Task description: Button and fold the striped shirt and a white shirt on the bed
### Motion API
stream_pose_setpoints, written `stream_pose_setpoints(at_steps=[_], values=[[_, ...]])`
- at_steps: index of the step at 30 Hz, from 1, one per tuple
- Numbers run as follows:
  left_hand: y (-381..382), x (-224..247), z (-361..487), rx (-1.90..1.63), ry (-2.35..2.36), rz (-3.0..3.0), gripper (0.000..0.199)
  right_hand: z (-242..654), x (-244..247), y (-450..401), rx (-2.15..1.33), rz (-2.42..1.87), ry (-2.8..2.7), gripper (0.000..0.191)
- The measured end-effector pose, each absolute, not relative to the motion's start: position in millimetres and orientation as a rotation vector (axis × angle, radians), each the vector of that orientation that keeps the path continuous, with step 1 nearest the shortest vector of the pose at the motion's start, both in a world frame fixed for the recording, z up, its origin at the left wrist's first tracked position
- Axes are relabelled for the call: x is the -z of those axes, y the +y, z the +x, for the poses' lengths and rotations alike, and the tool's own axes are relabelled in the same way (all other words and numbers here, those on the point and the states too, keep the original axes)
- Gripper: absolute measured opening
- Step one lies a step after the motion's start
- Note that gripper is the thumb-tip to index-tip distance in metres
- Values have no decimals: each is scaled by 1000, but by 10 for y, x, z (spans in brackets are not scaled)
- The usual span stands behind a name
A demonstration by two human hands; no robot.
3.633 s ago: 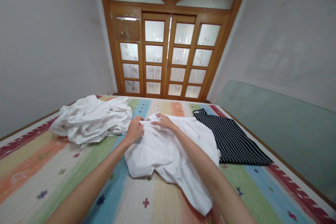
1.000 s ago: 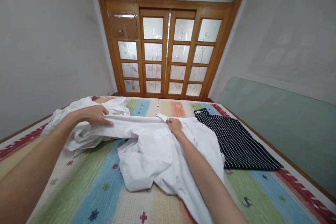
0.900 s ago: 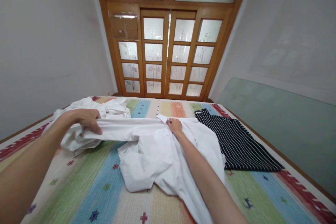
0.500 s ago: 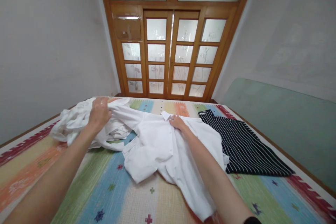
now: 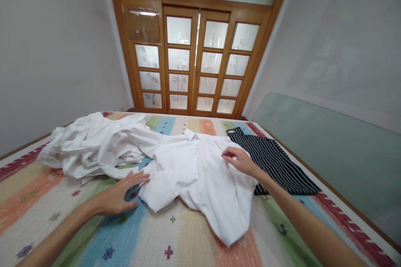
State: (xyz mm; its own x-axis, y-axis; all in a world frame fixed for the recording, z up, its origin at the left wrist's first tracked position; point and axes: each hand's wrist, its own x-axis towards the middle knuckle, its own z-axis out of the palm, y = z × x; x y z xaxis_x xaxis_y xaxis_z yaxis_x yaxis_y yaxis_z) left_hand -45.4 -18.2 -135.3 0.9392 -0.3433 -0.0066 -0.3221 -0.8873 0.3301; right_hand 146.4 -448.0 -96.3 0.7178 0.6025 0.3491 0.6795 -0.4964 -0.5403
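A white collared shirt [image 5: 178, 167] lies spread and wrinkled on the patterned bed cover [image 5: 156, 238], its collar toward the doors. My left hand [image 5: 123, 194] is beside the shirt's left edge, thumb and fingers apart, fingertips at the fabric, holding nothing. Over the right half of the shirt is my right hand [image 5: 239, 159], its fingers curled with thumb and index near each other; no cloth shows between them. A heap of white clothes [image 5: 90, 146] sits at the left, touching the shirt's sleeve.
Black-and-white striped clothing [image 5: 278, 162] lies flat to the right, partly beside the shirt. A pale green headboard [image 5: 328, 133] runs along the right side. Wooden doors with glass panes [image 5: 194, 62] stand beyond the bed's far edge.
My left hand has let go of the cloth at the heap and come down nearer. My right hand has left the collar and moved right and slightly down. The view has shifted a little.
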Motion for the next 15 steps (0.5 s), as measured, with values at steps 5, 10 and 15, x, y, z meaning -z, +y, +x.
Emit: stream_pose_setpoints(at_steps=[5,10,15], values=[[-269,1519,-491,-37,-333,2725,60,778,985,-5102,-205,-2425,-1010,24],[-441,1529,-397,-132,-246,2652,57,461,1090,-5315,-530,-2384,-1053,8],[-623,1360,-323,-145,-58,2468,39,377,1326,-5211,-194,-2406,-949,39]])
